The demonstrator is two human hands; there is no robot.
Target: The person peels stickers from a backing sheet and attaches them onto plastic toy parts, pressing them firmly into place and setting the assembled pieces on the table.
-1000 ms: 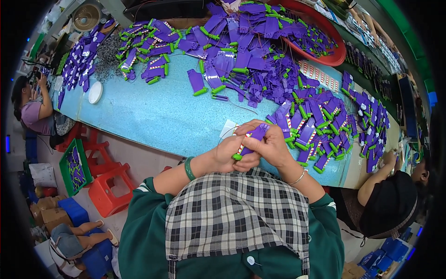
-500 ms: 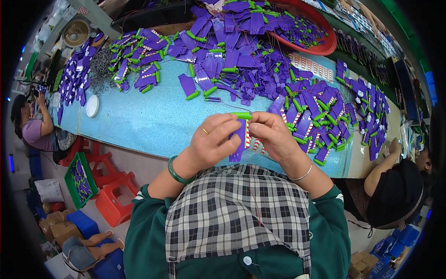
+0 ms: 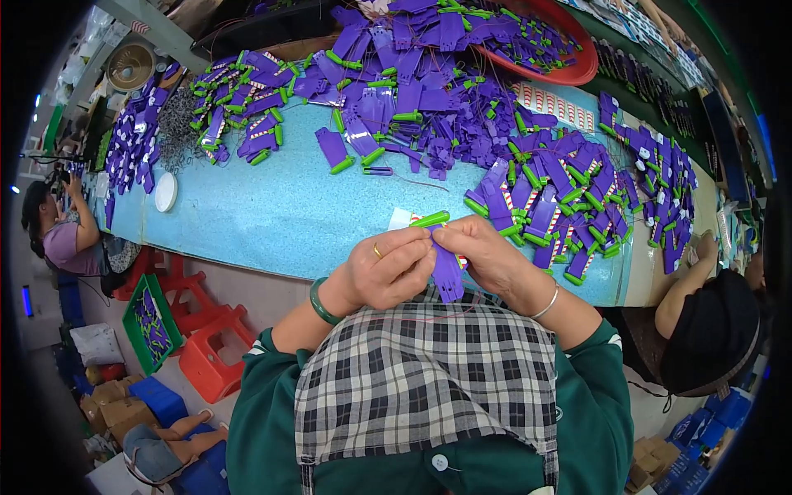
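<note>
Place looked like a small assembly workshop: long pale-blue speckled worktable (image 3: 239, 219) bore heaps of near-identical purple-and-green plastic pieces (image 3: 407, 97) plus a round red plastic basin (image 3: 579, 71) of more, other people (image 3: 70, 241) were at its ends, and red plastic stools (image 3: 196, 365) and brown cardboard boxes (image 3: 124, 415) stood nearby.

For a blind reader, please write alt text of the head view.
A person's left grip and right grip hold a purple and green piece at a blue table; similar pieces lie heaped beyond, some in a red basin.
</note>
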